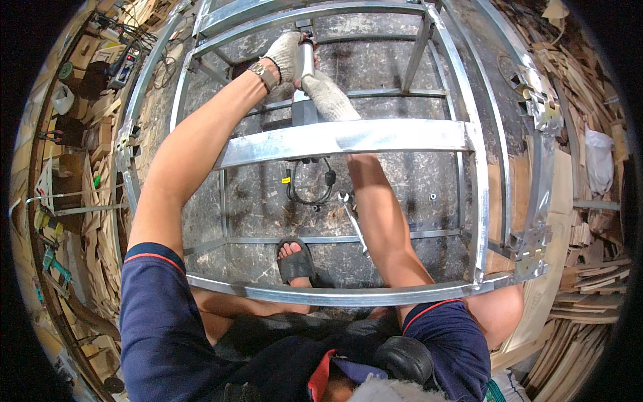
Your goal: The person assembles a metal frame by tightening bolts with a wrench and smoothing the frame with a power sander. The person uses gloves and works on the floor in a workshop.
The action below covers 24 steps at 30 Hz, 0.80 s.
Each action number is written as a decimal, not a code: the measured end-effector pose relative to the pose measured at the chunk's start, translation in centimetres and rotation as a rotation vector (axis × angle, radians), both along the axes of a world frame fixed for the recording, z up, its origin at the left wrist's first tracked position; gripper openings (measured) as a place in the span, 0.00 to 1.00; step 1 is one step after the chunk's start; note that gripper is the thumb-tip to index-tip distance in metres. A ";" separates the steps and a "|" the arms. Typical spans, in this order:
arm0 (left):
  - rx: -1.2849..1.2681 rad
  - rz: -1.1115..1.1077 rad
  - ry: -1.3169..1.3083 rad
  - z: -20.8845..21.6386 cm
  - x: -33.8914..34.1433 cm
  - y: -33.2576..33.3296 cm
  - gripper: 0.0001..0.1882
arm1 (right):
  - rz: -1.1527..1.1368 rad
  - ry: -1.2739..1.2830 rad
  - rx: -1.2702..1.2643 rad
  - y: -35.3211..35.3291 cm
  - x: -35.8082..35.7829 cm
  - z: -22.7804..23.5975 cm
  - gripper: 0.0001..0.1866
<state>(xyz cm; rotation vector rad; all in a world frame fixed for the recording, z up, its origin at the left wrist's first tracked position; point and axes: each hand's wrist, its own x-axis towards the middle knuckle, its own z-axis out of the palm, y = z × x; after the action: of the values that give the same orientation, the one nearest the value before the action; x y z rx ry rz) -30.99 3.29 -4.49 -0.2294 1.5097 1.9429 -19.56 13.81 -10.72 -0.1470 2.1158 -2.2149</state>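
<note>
My left hand (284,57), in an off-white knitted glove, was closed around the upper part of a long silver-and-grey power tool (307,60), and my right hand (328,97), gloved alike, was wrapped about it lower down, from the four o'clock side. Neither grip stood wide; some fingers were hidden, so I could not tell how hard each pressed. I judged the step in hand to be steadying the tool at the silver metal far bar (362,8); its dark head was near that bar, but I could not tell whether they touched. The next move, I judged, called for both grips firm and the tool well aligned.

The tool lay within both grips, at twelve o'clock in my view, its grey body running toward six o'clock behind the wide silver metal crossbar (348,137). A looped black cord (309,202) hung at six o'clock from my grips. Between five and six, a silver double-ended metal wrench (353,225) lay on the scuffed dark floor (254,208), beside my right forearm.
</note>
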 end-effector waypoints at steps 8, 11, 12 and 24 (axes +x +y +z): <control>-0.075 -0.005 0.058 -0.1 -0.3 -0.2 0.15 | -0.039 -0.006 0.099 0.3 0.3 0.6 0.25; -0.081 0.004 0.052 -0.1 -0.1 0.0 0.14 | -0.034 0.002 0.094 0.3 0.3 0.8 0.25; -0.085 0.005 0.048 -0.1 -0.1 0.1 0.14 | -0.036 -0.017 0.074 0.3 0.3 0.8 0.25; -0.093 0.061 0.094 -0.7 -0.3 0.3 0.15 | 0.003 -0.133 -0.280 0.0 0.7 -0.2 0.23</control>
<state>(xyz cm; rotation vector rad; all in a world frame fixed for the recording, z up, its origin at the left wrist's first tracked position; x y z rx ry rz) -31.26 3.61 -5.15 -0.2298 1.6743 1.9575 -18.88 13.79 -10.95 -0.0179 1.7318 -2.4341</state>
